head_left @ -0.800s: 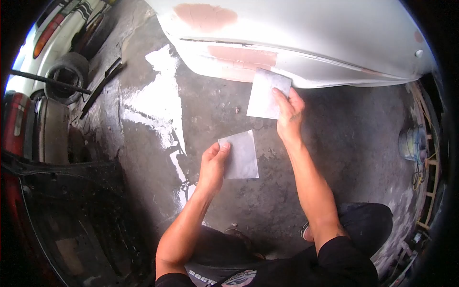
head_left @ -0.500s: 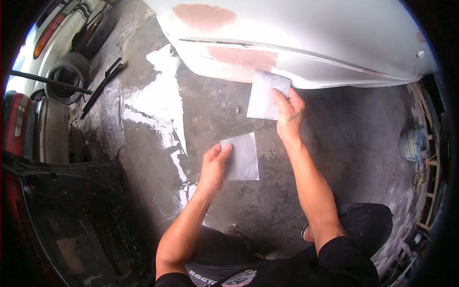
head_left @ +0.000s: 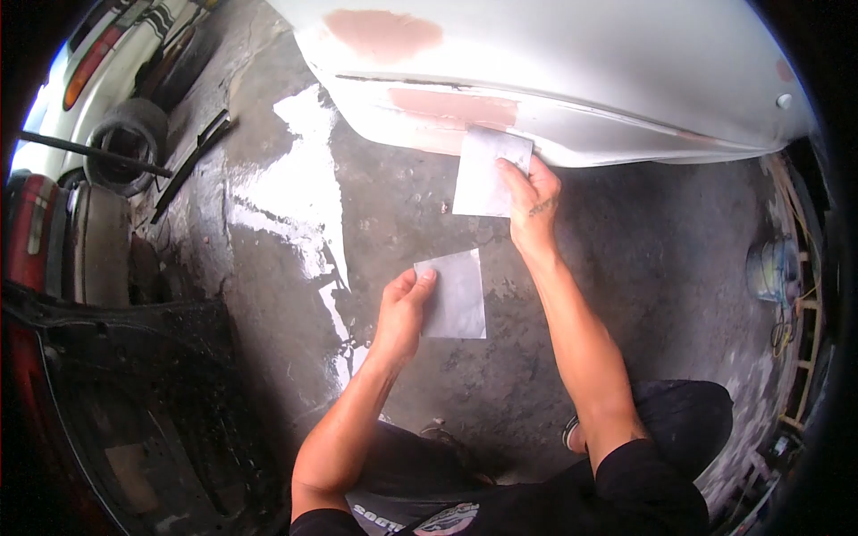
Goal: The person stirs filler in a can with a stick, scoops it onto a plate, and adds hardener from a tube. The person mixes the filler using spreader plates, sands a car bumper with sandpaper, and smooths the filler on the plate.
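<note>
My left hand pinches a square grey sheet of sandpaper by its left edge, thumb on top, above the concrete floor. Farther forward, my right hand grips a second, paler grey sandpaper sheet with the thumb across its face. The upper edge of that sheet overlaps the lower rim of a white car body panel in view; whether they touch I cannot tell. Pinkish filler patches mark the panel just beyond the right hand's sheet. The fingers behind both sheets are partly hidden.
On the left are a tyre, a black strip and a large black panel. A stained bucket stands at the right. White paint-like patches cover part of the floor. My bent knee is at lower right.
My right hand and its sandpaper sheet have shifted slightly left and a little forward. The left hand and its sheet have barely moved.
</note>
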A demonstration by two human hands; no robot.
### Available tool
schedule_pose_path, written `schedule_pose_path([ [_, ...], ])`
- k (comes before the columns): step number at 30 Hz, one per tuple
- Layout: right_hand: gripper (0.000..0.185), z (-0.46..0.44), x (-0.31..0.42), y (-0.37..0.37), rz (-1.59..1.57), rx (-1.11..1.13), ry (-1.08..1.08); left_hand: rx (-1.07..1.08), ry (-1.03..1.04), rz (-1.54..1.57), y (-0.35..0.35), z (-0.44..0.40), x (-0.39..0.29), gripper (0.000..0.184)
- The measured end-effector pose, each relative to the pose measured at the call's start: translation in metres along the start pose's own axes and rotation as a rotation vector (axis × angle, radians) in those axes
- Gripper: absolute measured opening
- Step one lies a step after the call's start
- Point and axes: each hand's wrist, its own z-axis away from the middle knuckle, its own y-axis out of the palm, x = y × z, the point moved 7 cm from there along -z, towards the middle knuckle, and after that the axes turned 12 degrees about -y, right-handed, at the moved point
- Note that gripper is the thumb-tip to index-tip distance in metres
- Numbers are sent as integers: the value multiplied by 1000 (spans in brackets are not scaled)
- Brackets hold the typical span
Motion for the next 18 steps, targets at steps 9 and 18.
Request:
schedule_pose_path([
  [9,18,0,-4,5,-13,3,12,17,-4,23,1,3,0,30],
  [18,18,4,-5,12,4,-17,-7,29,24,18,2,6,0,27],
])
